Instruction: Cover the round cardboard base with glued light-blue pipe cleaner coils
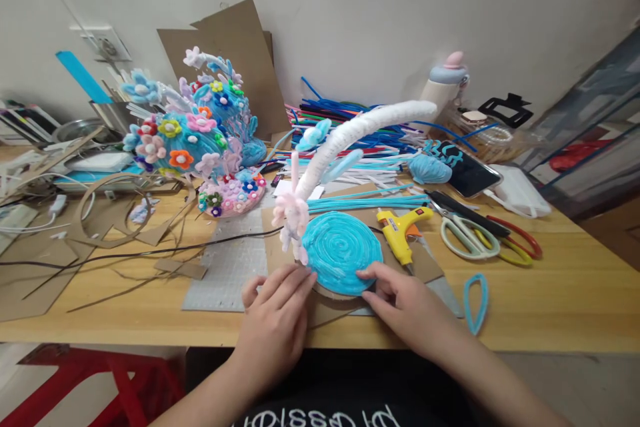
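A round cardboard base covered with a spiral of blue pipe cleaner (345,250) lies in front of me. At its left edge rises a curved, white-wrapped stem (367,133) with pipe-cleaner leaves, and pink pipe-cleaner flowers (291,217) cluster at the foot. My left hand (277,310) is closed at the base's lower left edge, fingertips against it just below the flowers. Gripping the lower right edge is my right hand (407,300), forefinger on top and thumb at the rim. Close by lie a yellow glue gun (403,230) and a blue pipe-cleaner loop (475,303).
Scissors (470,237) and red-handled pliers (517,240) lie right. Behind are bundled pipe cleaners (350,123), blue yarn (429,168) and a phone (467,170). Flower-covered pieces (185,140) stand left. A black cord (165,250) crosses the cutting mat (225,273).
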Tool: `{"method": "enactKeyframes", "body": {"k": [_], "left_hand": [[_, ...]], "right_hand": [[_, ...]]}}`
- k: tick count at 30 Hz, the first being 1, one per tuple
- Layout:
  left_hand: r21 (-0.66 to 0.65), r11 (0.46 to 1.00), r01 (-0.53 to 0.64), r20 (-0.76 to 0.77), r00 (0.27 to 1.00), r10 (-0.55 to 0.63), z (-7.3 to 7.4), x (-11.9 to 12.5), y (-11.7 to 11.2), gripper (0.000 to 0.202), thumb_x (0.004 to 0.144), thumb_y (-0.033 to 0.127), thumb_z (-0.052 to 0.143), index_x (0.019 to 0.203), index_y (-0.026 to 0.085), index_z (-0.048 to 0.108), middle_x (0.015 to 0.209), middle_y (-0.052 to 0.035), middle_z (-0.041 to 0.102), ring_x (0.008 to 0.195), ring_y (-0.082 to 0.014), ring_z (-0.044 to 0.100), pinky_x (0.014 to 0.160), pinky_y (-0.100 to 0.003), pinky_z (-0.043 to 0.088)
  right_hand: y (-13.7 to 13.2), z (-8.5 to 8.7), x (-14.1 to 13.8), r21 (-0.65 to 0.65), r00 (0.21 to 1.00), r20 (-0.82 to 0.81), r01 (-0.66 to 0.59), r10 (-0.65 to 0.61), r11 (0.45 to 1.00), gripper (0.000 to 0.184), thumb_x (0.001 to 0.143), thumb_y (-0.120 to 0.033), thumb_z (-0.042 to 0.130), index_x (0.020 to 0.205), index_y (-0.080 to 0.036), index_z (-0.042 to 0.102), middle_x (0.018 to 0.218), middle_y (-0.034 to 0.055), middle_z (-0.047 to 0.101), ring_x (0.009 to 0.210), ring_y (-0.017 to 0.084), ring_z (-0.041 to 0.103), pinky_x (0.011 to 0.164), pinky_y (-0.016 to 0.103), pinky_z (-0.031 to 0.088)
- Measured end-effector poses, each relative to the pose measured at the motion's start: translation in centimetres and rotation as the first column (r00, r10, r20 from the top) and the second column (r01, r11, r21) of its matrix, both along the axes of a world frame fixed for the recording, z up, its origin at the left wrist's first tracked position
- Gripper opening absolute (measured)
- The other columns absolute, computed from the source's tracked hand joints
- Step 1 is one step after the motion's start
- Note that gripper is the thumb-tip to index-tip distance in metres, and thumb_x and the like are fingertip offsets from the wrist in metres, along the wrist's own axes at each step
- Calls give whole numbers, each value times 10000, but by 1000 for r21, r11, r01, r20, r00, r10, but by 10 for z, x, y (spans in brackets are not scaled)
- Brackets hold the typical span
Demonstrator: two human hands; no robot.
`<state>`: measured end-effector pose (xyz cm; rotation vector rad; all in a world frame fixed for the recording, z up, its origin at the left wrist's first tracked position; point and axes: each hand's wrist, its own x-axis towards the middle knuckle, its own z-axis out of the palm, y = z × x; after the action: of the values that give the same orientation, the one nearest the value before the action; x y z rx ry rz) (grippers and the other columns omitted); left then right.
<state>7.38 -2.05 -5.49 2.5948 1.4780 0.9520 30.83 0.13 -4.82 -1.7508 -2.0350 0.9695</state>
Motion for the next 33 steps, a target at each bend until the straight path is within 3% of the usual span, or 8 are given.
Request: {"method": "enactKeyframes", "body": {"k": [5,8,13,16,20,24,29,33], "left_hand": [[-23,998,63,117,991,-60,3,-3,-5,281,860,84,455,1021,256,608,1003,12,715,1047,-200,588,882,-379,311],[-19,1000,14,249,968,-9,1,-9,-9,137,874,126,423,898,235,501,841,-4,626,900,-178,583,842,-373,389],[-132,970,-202,287,929,232,-12,-6,1,261,874,158,488,1119,194,403,982,-69,546,861,-172,572,718,-314,505],[-96,964,-247,232,937,263,-14,1,5,436,856,220,561,1229,156,345,1123,-141,514,1024,-244,548,800,-400,501],[-9,999,-34,51,998,34,-8,12,0,230,887,169,516,1110,221,503,1079,-72,600,1031,-221,553,893,-396,436],[-44,974,224,-186,956,-229,-5,22,-1,398,915,174,489,1307,237,471,1214,-32,638,1091,-192,574,906,-331,432],[-68,969,238,-323,914,-247,-7,26,4,451,931,147,466,1378,174,408,1284,-56,616,1214,-209,524,958,-369,389],[-59,973,224,-346,909,-231,-5,26,6,449,913,116,481,1352,202,441,1267,-45,628,1213,-196,532,963,-367,384]], "right_hand": [[2,1,0,7,1000,5,-16,16,1000,214,855,-300,511,1031,-254,624,636,-27,575,610,184,535,570,278,358],[2,3,0,11,1000,12,-12,12,1000,217,851,-297,515,1029,-250,631,640,-22,579,611,183,539,571,277,359],[1,5,1,20,1000,7,-11,11,1000,204,847,-292,520,1014,-253,631,647,-23,588,596,178,527,557,272,354],[1,5,1,31,1000,-1,-15,15,999,202,844,-281,525,1012,-254,634,651,-22,595,600,178,530,553,269,357],[3,5,0,48,1000,-9,-16,17,999,198,844,-271,526,1001,-250,645,653,-18,605,599,180,542,550,269,367],[3,5,1,76,999,-29,-27,29,997,207,843,-250,531,1005,-240,659,671,-10,631,607,180,569,560,274,399],[5,8,12,139,995,-92,-31,44,990,221,842,-235,550,1009,-249,693,739,0,703,655,182,641,593,282,478],[18,13,20,297,989,-140,86,-46,951,290,906,-253,437,1054,-195,679,1049,90,716,999,234,655,885,385,502]]}}
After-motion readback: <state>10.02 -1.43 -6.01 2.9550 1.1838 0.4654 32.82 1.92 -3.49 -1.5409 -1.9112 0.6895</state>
